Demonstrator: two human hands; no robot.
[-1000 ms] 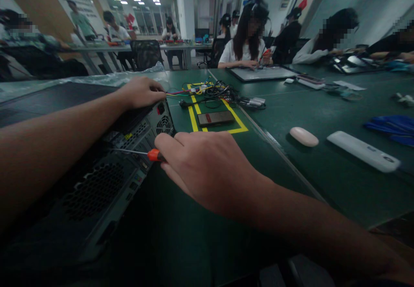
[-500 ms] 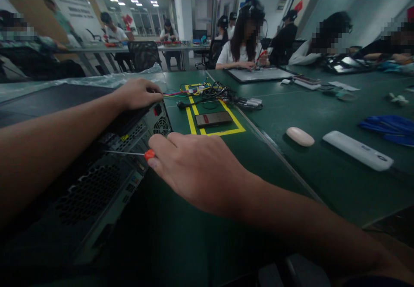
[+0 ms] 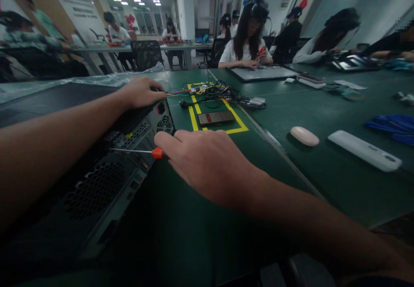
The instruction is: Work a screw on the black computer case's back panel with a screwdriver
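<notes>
Screwdriver (image 3: 136, 151) tip is resting at the rear panel of the computer case (image 3: 97, 192), just left of the right hand (image 3: 207, 166) wrapping its handle. The left hand (image 3: 142, 92), curled, is bracing the case's far corner; the cover (image 3: 48, 101) seems not yet off.

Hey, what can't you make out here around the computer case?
Head view only.
Tip of the screwdriver: lost in the dark back panel of the computer case; no screw shows.
Its handle: hidden inside the right hand, only an orange collar visible.
Fingertips of the left hand: curled over the case edge.
Label on the flat dark device inside the yellow tape: too small.
</notes>
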